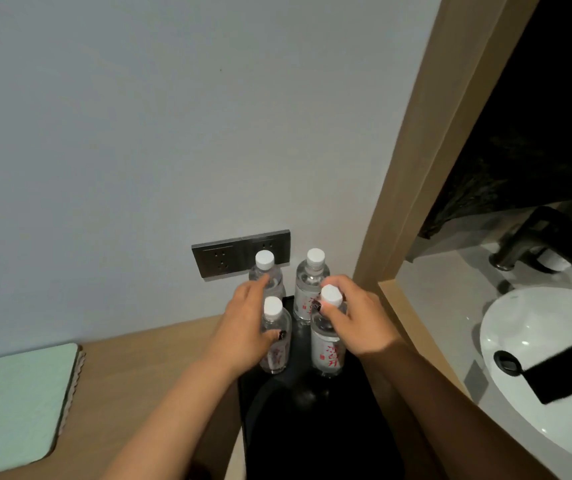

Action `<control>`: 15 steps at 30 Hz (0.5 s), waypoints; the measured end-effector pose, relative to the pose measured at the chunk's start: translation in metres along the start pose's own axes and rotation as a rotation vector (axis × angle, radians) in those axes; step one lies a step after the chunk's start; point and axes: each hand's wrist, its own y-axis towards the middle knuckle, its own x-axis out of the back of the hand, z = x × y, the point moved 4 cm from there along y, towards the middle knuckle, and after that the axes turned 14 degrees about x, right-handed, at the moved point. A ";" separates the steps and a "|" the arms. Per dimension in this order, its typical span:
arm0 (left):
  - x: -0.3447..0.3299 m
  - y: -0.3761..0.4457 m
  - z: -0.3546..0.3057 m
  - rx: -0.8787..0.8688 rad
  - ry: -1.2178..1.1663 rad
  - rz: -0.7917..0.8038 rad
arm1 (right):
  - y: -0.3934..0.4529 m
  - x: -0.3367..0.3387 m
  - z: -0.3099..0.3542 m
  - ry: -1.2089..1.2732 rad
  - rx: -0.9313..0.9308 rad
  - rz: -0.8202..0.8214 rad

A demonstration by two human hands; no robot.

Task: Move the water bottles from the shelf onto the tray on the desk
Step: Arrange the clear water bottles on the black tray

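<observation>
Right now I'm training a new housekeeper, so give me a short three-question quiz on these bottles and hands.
1. How many water bottles stand on the black tray?
2. True or false: the right hand grips the front right bottle near its cap.
3. Which does the left hand touch? A) the green mat B) the front left bottle C) the sink

Key: 1) four; 2) true; 3) B
</observation>
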 end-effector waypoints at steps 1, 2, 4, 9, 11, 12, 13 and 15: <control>-0.005 0.003 0.005 0.030 -0.014 0.018 | 0.003 -0.003 -0.005 -0.006 0.018 0.007; -0.009 0.005 0.008 0.048 -0.031 0.033 | 0.005 -0.006 -0.010 -0.006 0.034 0.012; -0.018 0.006 0.012 0.069 -0.054 0.059 | 0.007 -0.014 -0.017 0.019 0.035 0.026; -0.032 0.007 0.016 0.104 -0.142 0.021 | 0.005 -0.024 -0.025 -0.029 0.157 0.042; -0.035 0.006 0.016 0.113 -0.176 0.009 | 0.002 -0.022 -0.026 -0.069 0.188 0.056; -0.036 0.005 0.015 0.114 -0.192 0.000 | 0.001 -0.020 -0.027 -0.081 0.185 0.035; -0.037 0.005 0.015 0.114 -0.209 -0.011 | 0.001 -0.018 -0.029 -0.098 0.186 -0.005; -0.039 0.004 0.015 0.122 -0.235 -0.023 | 0.003 -0.018 -0.035 -0.141 0.196 -0.071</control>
